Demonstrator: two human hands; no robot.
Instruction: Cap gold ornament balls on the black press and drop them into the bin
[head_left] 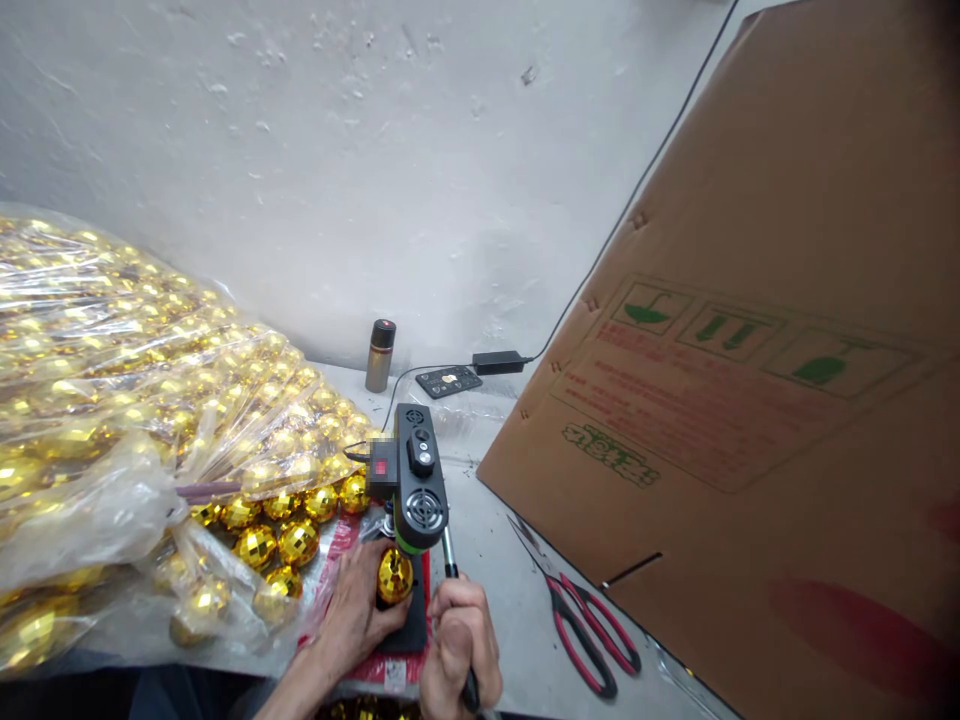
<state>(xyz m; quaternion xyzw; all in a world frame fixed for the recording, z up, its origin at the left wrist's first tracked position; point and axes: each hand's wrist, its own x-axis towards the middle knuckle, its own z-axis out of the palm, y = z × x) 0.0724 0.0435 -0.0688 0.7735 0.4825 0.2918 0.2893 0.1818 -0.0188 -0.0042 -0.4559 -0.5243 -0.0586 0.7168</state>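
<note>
My left hand (pixel 354 600) is closed around a gold mirror-faceted ball (pixel 394 576), holding it on the dark base of a small black bench machine (pixel 420 478). The machine's head has two round vents and sits directly over the ball; whether they touch cannot be made out. My right hand (pixel 461 645) is wrapped around the black grip of a metal lever (pixel 449 552) on the machine's right side. Several loose gold balls (pixel 298 541) lie left of my left hand, beside a clear plastic bag (pixel 142 330) full of the same balls.
Scissors (pixel 589 630) with red-and-black handles lie right of my right hand. A large cardboard box (pixel 720 400) rises along the right. Behind the machine are a bottle (pixel 380 356), a dark patterned phone-like slab (pixel 448 381) and a power adapter (pixel 499 362) with a cable, near the wall (pixel 450 180).
</note>
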